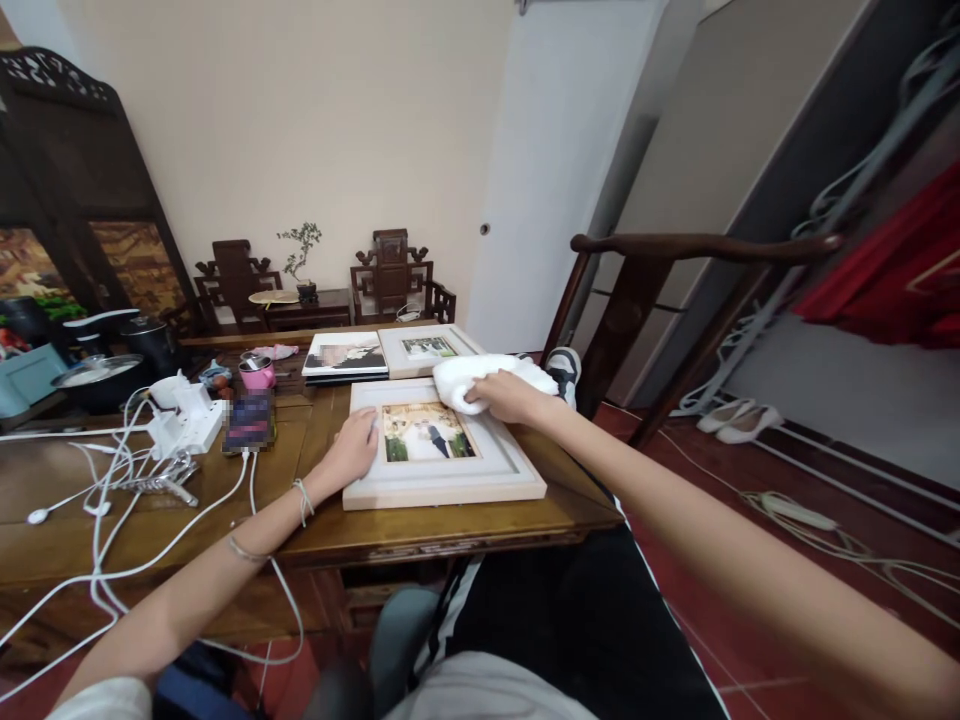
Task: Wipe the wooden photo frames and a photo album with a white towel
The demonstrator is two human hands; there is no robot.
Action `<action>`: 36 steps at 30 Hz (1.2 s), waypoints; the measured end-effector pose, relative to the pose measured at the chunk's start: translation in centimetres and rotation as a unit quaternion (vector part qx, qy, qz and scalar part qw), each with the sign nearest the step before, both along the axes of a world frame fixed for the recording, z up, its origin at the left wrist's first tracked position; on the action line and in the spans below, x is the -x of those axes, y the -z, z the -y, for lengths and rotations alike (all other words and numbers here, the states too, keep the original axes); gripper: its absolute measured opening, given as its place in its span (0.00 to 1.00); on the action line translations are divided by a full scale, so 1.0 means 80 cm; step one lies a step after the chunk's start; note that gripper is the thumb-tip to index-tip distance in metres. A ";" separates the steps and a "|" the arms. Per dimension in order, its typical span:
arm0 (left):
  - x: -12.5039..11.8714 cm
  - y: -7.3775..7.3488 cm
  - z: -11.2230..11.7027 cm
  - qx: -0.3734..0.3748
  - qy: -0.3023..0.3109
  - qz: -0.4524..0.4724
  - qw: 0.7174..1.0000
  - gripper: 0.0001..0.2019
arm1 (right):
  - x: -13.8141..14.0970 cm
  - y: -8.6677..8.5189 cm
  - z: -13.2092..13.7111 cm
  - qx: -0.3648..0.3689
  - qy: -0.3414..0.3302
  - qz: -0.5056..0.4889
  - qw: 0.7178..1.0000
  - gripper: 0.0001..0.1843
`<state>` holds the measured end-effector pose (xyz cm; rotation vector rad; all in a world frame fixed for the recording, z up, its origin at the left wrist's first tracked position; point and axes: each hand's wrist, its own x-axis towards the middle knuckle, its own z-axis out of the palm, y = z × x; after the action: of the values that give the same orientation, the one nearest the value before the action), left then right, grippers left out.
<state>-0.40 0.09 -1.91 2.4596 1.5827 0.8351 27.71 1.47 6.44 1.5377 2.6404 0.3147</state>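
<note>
A white picture frame with a photo in it lies flat on the wooden table in front of me. My left hand rests flat on the frame's left edge, fingers stretched out. My right hand is closed on a white cloth and presses it on the frame's upper right corner.
Two more framed photos lie further back on the table. A phone, a white power strip and several white cables cover the left side, beside a pink cup. A dark wooden chair stands at the right.
</note>
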 end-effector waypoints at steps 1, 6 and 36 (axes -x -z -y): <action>0.000 0.000 0.000 -0.002 -0.002 0.000 1.000 0.17 | 0.000 0.002 0.014 0.001 -0.009 -0.002 1.000 0.24; -0.002 0.000 0.000 0.000 0.001 -0.009 1.000 0.17 | 0.003 -0.005 0.112 0.068 -0.017 -0.022 0.997 0.25; 0.001 -0.002 -0.002 -0.002 0.020 -0.018 1.000 0.17 | 0.000 -0.008 0.146 0.111 -0.041 -0.079 0.990 0.29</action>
<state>-0.45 0.25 -1.76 2.5141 1.5403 0.7939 27.72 -10.22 7.07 1.4411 2.7492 -0.1004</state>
